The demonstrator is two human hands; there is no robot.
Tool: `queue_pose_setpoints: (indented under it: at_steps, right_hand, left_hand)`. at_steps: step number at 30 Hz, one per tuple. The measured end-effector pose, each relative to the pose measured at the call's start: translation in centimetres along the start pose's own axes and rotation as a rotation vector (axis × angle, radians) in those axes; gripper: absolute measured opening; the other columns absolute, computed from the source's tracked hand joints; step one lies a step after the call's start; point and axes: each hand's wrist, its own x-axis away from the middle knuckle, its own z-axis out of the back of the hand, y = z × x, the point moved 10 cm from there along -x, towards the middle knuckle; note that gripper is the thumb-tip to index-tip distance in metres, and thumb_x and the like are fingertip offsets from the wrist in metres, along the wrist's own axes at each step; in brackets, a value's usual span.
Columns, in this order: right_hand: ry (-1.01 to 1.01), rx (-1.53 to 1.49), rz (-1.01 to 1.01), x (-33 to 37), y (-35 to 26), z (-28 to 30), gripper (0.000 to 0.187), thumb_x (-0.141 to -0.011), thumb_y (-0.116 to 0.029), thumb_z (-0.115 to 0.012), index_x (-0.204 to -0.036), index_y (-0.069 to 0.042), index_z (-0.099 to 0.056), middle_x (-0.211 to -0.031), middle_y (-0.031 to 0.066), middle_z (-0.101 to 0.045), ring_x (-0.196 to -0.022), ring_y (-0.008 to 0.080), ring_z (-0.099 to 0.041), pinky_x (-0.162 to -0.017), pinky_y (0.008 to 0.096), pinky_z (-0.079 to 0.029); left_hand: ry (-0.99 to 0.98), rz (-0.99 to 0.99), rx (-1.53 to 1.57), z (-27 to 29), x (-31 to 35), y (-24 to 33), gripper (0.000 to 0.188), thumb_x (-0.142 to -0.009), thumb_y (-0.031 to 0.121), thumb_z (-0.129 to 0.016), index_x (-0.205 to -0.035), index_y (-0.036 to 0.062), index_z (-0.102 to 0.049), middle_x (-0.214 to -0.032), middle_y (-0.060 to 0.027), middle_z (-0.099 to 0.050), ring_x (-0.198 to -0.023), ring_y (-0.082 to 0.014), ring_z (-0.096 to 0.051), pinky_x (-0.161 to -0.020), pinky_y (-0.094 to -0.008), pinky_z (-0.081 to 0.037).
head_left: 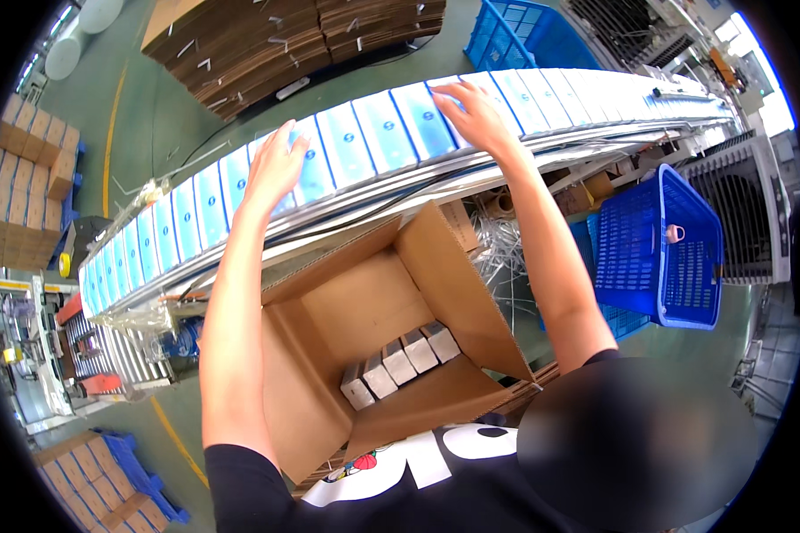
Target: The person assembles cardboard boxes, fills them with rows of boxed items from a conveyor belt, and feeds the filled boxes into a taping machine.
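A long row of light blue and white packs [388, 124] stands side by side on a conveyor [400, 182] in front of me. My left hand [276, 169] lies on the row left of the middle, fingers stretched forward over the pack tops. Farther right, my right hand [473, 115] touches the packs with its fingers apart and pointing left. Several packs stand between the two hands. Below my arms is an uncovered cardboard box [356, 298], its flaps raised. Inside it, several silvery-ended packs [398, 362] stand in a short row along one side.
Blue plastic crates stand right [662, 258] and behind the conveyor [529, 35]. Flat cardboard stacks [284, 40] lie beyond it. Pallets of cartons [27, 178] are at left, with a roller conveyor [120, 351] nearer. Loose clear straps [502, 249] hang beside the box. A blurred dark round shape [636, 435] covers the lower right.
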Motion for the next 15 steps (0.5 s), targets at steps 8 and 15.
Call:
queue_pose_setpoints:
  at_steps: [8,15]
  right_hand:
    - [-0.236,0.326,-0.079,-4.6,1.3,-3.6,0.042,-0.079,-0.040,-0.061,-0.110,-0.012,-0.060,-0.112,0.0124,-0.054,-0.113,0.0286,-0.046,-0.092,0.0467,-0.037]
    - [0.114,0.260,0.092,3.2,-0.4,0.0,0.031,-0.073,-0.016,-0.064,-0.093,0.005,-0.055,-0.094,0.0228,-0.055,-0.095,0.0368,-0.052,-0.077,0.0419,-0.047]
  left_hand:
    - [-0.133,0.178,-0.456,-2.0,-3.9,2.6,0.051,-0.084,0.052,-0.048,-0.119,0.0156,-0.056,-0.124,-0.0114,-0.051,-0.117,-0.0289,-0.045,-0.095,-0.0446,-0.036]
    - [0.117,0.222,-0.102,-3.1,2.5,0.9,0.074,-0.079,0.038,-0.062,-0.130,-0.0100,-0.036,-0.132,-0.0287,-0.039,-0.125,-0.0361,-0.038,-0.104,-0.0375,-0.030]
